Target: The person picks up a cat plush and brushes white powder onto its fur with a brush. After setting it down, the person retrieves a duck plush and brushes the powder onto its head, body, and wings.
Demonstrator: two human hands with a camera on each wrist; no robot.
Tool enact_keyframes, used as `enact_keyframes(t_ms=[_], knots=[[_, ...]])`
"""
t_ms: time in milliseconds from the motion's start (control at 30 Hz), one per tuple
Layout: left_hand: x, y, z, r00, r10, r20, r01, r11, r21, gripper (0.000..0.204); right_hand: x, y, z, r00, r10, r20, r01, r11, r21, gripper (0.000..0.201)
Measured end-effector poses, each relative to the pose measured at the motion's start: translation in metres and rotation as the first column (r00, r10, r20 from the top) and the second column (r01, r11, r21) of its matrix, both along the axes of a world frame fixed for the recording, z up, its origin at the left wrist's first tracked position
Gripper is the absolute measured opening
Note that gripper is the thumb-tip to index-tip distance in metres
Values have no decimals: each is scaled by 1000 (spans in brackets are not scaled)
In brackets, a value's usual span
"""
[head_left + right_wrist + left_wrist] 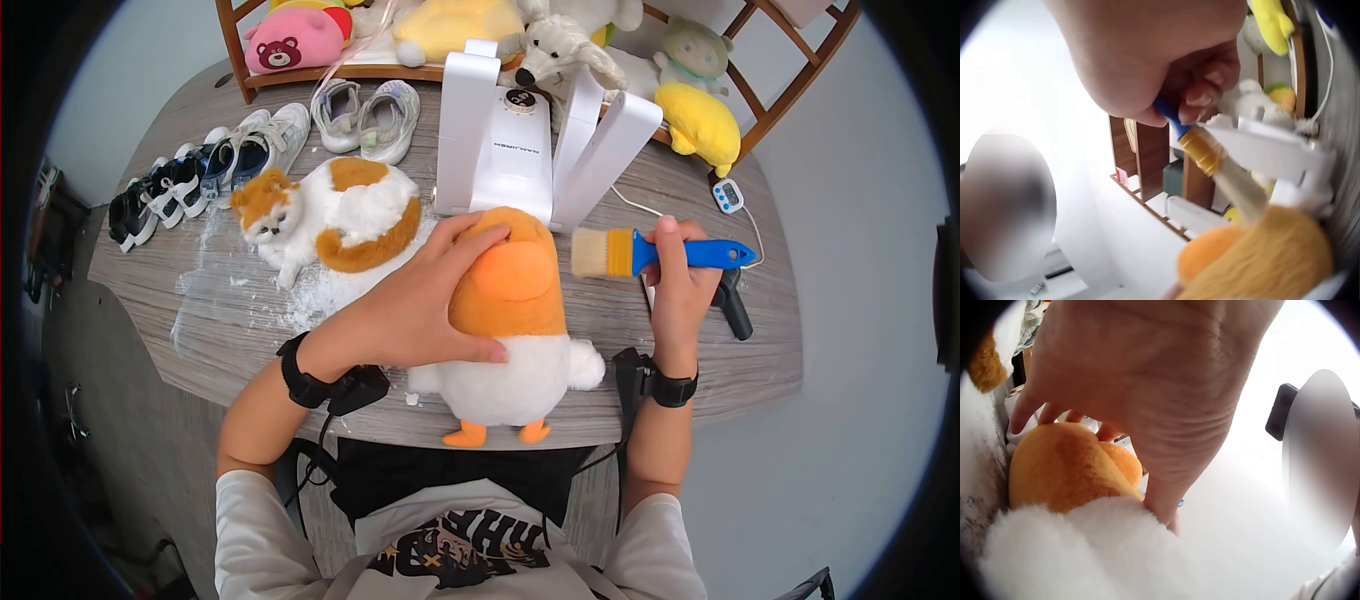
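Observation:
An orange and white duck plush (505, 375) stands upright at the table's near edge, its orange feet toward the person. The left hand (420, 300) grips it round the head and side, thumb on the front, fingers over the orange fur (1054, 469). In the right hand (680, 290) is a brush with a blue handle (700, 253), yellow band and pale bristles (590, 252), held level to the right of the plush head. From the right wrist view, the bristles (1241, 190) appear at the orange head (1272, 256); whether they touch it I cannot tell.
A white device (520, 160) with upright arms stands behind the plush. To the left lie a cat plush (365, 215), white powder (240, 300) and several small shoes (180, 185). More plush toys sit on a wooden rack (380, 72); a timer (728, 196) and black-handled object (736, 305) are right.

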State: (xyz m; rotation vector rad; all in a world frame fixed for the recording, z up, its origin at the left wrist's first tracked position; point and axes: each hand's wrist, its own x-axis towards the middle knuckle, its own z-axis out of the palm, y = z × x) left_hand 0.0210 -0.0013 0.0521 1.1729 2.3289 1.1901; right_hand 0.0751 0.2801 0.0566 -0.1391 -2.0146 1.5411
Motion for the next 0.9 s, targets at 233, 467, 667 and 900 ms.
enact_keyframes(t_ms=[233, 467, 667, 900], knots=[[-2, 0, -7, 996, -12, 90, 7, 998, 59, 113, 3, -24, 6, 969, 233, -80, -246, 943, -225, 25], [-7, -9, -10, 992, -38, 124, 29, 997, 75, 113, 29, 14, 20, 985, 174, 22, -170, 915, 365, 10], [-8, -7, -12, 989, -70, 133, 58, 994, 90, 115, 44, 12, -6, 964, 108, 245, -256, 106, 961, 32], [-8, -8, -9, 990, -61, 127, 53, 996, 68, 113, 54, 10, -29, 954, -8, 299, -299, -15, 954, 48]])
